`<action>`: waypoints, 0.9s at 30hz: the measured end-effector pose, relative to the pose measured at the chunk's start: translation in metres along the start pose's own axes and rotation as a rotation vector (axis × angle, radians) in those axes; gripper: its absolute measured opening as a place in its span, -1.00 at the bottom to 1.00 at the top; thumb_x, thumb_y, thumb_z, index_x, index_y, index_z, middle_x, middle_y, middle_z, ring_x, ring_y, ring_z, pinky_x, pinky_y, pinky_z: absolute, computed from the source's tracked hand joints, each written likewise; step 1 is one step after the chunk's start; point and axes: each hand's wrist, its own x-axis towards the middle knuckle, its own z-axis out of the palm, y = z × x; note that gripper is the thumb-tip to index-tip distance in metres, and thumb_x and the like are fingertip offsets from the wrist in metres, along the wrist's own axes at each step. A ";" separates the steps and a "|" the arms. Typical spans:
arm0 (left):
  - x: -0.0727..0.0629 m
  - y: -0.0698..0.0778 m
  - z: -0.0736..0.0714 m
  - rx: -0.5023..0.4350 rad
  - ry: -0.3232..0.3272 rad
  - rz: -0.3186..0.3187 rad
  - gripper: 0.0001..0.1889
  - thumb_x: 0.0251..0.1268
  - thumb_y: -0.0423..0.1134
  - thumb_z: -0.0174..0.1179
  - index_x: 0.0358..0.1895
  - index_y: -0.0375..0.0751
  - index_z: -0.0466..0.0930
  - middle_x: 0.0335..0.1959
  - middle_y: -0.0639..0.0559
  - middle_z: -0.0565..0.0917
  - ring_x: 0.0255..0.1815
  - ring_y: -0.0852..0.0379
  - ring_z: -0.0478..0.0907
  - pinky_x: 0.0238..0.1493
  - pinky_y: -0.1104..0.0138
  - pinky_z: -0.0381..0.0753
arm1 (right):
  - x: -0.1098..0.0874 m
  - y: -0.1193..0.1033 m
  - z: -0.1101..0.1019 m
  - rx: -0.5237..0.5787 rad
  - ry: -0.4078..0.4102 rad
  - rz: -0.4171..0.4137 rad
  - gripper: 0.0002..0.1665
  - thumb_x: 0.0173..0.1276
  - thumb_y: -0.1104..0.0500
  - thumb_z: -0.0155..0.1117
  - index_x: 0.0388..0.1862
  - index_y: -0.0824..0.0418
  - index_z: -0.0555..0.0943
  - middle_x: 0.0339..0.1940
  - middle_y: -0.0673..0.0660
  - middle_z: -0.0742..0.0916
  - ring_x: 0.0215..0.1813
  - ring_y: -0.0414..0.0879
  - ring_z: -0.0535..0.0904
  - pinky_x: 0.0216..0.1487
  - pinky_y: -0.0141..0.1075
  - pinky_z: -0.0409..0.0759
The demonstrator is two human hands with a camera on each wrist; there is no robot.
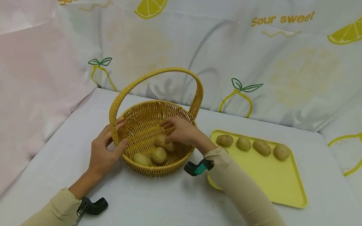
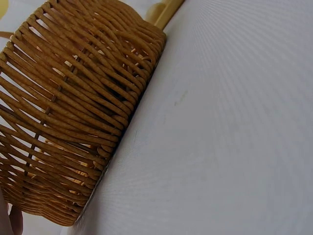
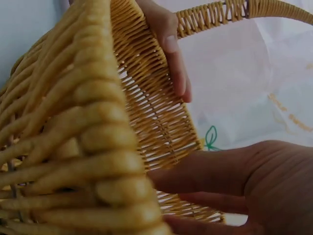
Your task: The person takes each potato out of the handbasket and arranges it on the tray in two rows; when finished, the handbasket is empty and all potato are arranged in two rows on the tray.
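Observation:
A yellow wicker basket [image 1: 139, 132] with a tall hoop handle stands on the table, several potatoes [image 1: 159, 155] lying in its near and right part. My left hand [image 1: 105, 154] grips the basket's left rim by the foot of the handle; in the right wrist view its fingers [image 3: 178, 73] lie over the rim. Over the right rim reaches my right hand [image 1: 183, 131], inside the basket just above the potatoes. Its fingers are loosely bent and spread, with no potato seen between them. The basket's rim hides its fingertips in the right wrist view.
Right of the basket lies a yellow tray [image 1: 273, 179], several potatoes [image 1: 262, 147] along its far edge. The right forearm covers the tray's near left part. White cloth covers the table [image 1: 150, 215]; a lemon-printed curtain [image 1: 185, 42] hangs behind and at the sides.

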 end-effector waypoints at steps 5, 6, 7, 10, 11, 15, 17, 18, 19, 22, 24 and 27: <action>0.001 0.008 -0.001 -0.014 0.011 0.002 -0.49 0.16 -0.68 0.26 0.25 -0.63 0.54 0.31 -0.48 0.51 0.33 -0.48 0.43 0.26 0.38 0.51 | 0.008 0.002 0.002 -0.018 -0.105 -0.113 -0.29 0.20 0.50 0.35 0.38 0.31 0.57 0.35 0.22 0.63 0.32 0.14 0.55 0.23 -0.23 0.56; 0.001 0.008 -0.001 -0.014 0.012 0.003 -0.49 0.16 -0.68 0.26 0.25 -0.63 0.54 0.31 -0.48 0.51 0.33 -0.48 0.44 0.25 0.38 0.51 | 0.010 0.004 0.003 -0.039 -0.112 -0.127 -0.29 0.18 0.50 0.34 0.37 0.29 0.59 0.34 0.19 0.64 0.32 0.11 0.55 0.23 -0.24 0.54; 0.001 0.007 -0.001 -0.015 0.013 0.004 -0.49 0.17 -0.67 0.26 0.25 -0.63 0.55 0.30 -0.48 0.51 0.33 -0.47 0.44 0.25 0.38 0.51 | 0.012 0.005 0.003 -0.053 -0.115 -0.135 -0.28 0.16 0.50 0.33 0.37 0.28 0.60 0.32 0.17 0.66 0.31 0.09 0.55 0.24 -0.24 0.53; 0.002 0.008 0.000 -0.016 0.012 0.006 -0.51 0.18 -0.65 0.27 0.24 -0.64 0.55 0.31 -0.47 0.52 0.33 -0.47 0.44 0.25 0.38 0.51 | 0.016 0.010 0.004 -0.091 -0.086 -0.131 -0.31 0.14 0.47 0.37 0.33 0.27 0.64 0.25 0.14 0.69 0.26 0.06 0.58 0.21 -0.24 0.55; 0.003 0.009 -0.001 -0.016 0.010 0.006 -0.51 0.19 -0.65 0.27 0.24 -0.64 0.55 0.31 -0.47 0.51 0.33 -0.46 0.45 0.25 0.38 0.52 | 0.017 0.011 0.004 -0.099 -0.065 -0.124 -0.34 0.15 0.44 0.40 0.30 0.27 0.65 0.22 0.14 0.71 0.24 0.05 0.59 0.19 -0.24 0.56; 0.003 0.008 0.000 -0.019 0.011 0.014 -0.50 0.17 -0.66 0.27 0.24 -0.63 0.55 0.30 -0.47 0.52 0.32 -0.46 0.45 0.24 0.37 0.52 | 0.020 0.017 0.002 -0.119 0.013 -0.126 -0.52 0.24 0.34 0.51 0.17 0.23 0.73 0.09 0.08 0.76 0.16 -0.03 0.64 0.12 -0.27 0.60; 0.004 0.008 0.000 -0.015 0.013 0.015 -0.50 0.17 -0.67 0.26 0.24 -0.63 0.55 0.30 -0.47 0.52 0.33 -0.45 0.45 0.24 0.38 0.52 | 0.023 0.019 0.002 -0.133 0.022 -0.157 -0.57 0.28 0.29 0.53 0.15 0.19 0.76 0.06 0.04 0.78 0.14 -0.08 0.64 0.13 -0.29 0.59; 0.004 0.007 0.000 -0.013 0.014 0.017 -0.50 0.16 -0.66 0.27 0.24 -0.63 0.55 0.30 -0.46 0.52 0.33 -0.45 0.45 0.24 0.39 0.52 | 0.024 0.019 0.002 -0.137 0.010 -0.177 -0.56 0.27 0.30 0.54 0.15 0.18 0.76 0.07 0.02 0.77 0.15 -0.09 0.64 0.14 -0.29 0.58; 0.003 0.007 0.000 -0.012 0.014 0.016 -0.50 0.18 -0.66 0.27 0.25 -0.63 0.55 0.30 -0.46 0.52 0.33 -0.45 0.45 0.24 0.39 0.52 | 0.025 0.020 0.002 -0.144 -0.006 -0.193 -0.53 0.26 0.31 0.54 0.17 0.18 0.75 0.09 0.02 0.77 0.15 -0.10 0.63 0.15 -0.29 0.57; 0.003 0.007 0.000 -0.010 0.011 0.012 -0.52 0.20 -0.63 0.27 0.24 -0.64 0.54 0.30 -0.46 0.52 0.33 -0.45 0.44 0.24 0.41 0.51 | 0.027 0.019 0.003 -0.169 -0.056 -0.223 -0.44 0.21 0.34 0.55 0.23 0.18 0.73 0.14 0.01 0.76 0.17 -0.10 0.62 0.19 -0.30 0.54; 0.003 0.009 0.000 -0.009 0.009 0.013 -0.52 0.21 -0.62 0.26 0.25 -0.64 0.54 0.31 -0.46 0.52 0.33 -0.46 0.44 0.24 0.41 0.50 | 0.027 0.019 0.004 -0.179 -0.079 -0.226 -0.40 0.19 0.36 0.56 0.26 0.20 0.71 0.16 0.03 0.75 0.19 -0.09 0.61 0.22 -0.31 0.53; 0.003 0.010 0.000 -0.017 0.003 0.013 -0.51 0.21 -0.65 0.26 0.25 -0.66 0.53 0.31 -0.49 0.51 0.32 -0.48 0.44 0.25 0.40 0.51 | 0.027 0.019 0.006 -0.185 -0.075 -0.221 -0.42 0.21 0.32 0.57 0.25 0.20 0.72 0.14 0.03 0.76 0.18 -0.09 0.62 0.21 -0.31 0.53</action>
